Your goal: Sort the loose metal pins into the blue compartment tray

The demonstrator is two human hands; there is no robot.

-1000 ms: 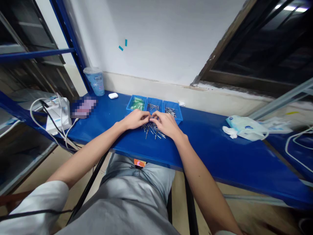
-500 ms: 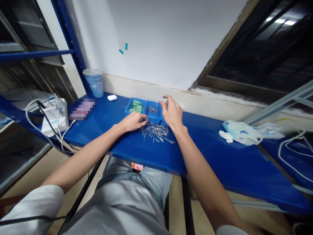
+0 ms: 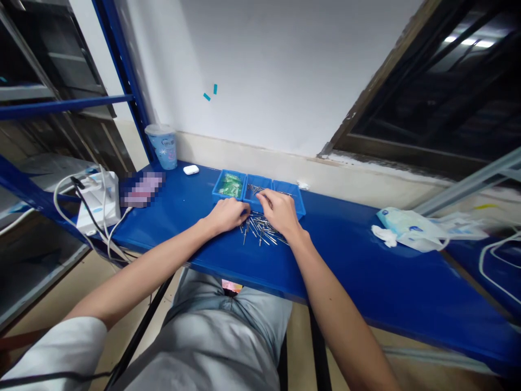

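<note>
A loose pile of thin metal pins (image 3: 262,231), which look like blind rivets, lies on the blue table. My left hand (image 3: 228,214) rests at the pile's left edge with fingers curled and thumb and forefinger together; whatever is between them is hidden. Over the front of the middle blue box (image 3: 260,180) is my right hand (image 3: 281,210), its thumb and fingertips drawn together, and I cannot make out anything in them. That box holds short metal pieces. The left box (image 3: 215,187) contains small green-and-clear packets. Some metal pieces show in the right box (image 3: 300,202), partly covered by my right hand.
On the left stand a lidded cup (image 3: 163,149), a white earbud case (image 3: 191,170), a blurred-out pink item (image 3: 143,190) and a white power strip (image 3: 97,203) with cables. A tissue pack (image 3: 415,228) lies at right. The wall rises behind the boxes.
My right hand has moved left and down from above the right box to the middle box, its fingers closing. The left hand stays by the pile. The view has shifted slightly.
</note>
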